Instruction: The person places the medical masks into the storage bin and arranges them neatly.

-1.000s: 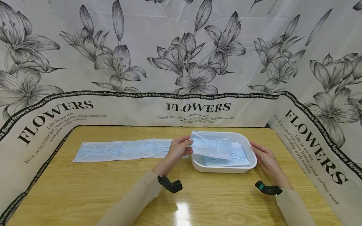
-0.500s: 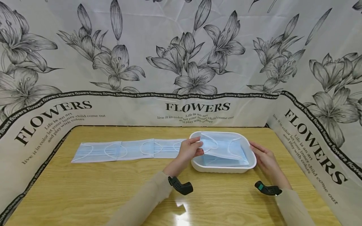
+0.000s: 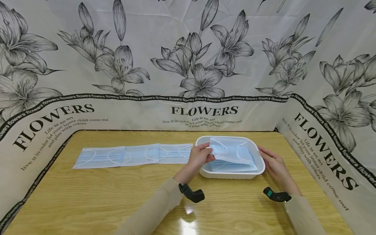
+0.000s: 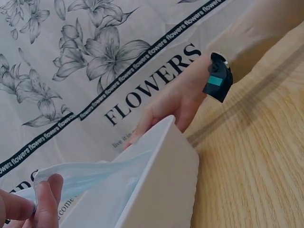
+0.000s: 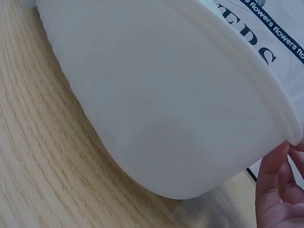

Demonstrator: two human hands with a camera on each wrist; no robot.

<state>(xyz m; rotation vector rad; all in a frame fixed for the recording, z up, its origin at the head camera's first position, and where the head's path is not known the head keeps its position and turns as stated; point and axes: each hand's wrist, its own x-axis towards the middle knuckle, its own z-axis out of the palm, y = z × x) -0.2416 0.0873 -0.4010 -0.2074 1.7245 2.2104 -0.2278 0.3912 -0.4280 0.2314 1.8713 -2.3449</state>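
Observation:
My left hand (image 3: 201, 157) pinches the left edge of a light blue face mask (image 3: 232, 148) between thumb and fingers. That mask reaches over a white plastic tub (image 3: 232, 175), its right part down inside. Other blue masks (image 3: 232, 167) lie in the tub beneath it. At the tub's right end, my right hand (image 3: 274, 164) holds the rim; in the right wrist view its thumb and fingers (image 5: 271, 178) meet the rim's underside and edge. The left wrist view shows the pinched mask (image 4: 90, 176) slanting into the tub (image 4: 164, 183).
Left of the tub, several blue masks (image 3: 129, 155) with white ear loops lie in an overlapping row on the wooden table (image 3: 102, 195). A white cloth (image 3: 141, 114) printed with flowers and lettering rises behind and along both sides.
My left hand has carried the mask rightward and lowered it into the tub, over the other masks. My right hand stays at the tub's right end.

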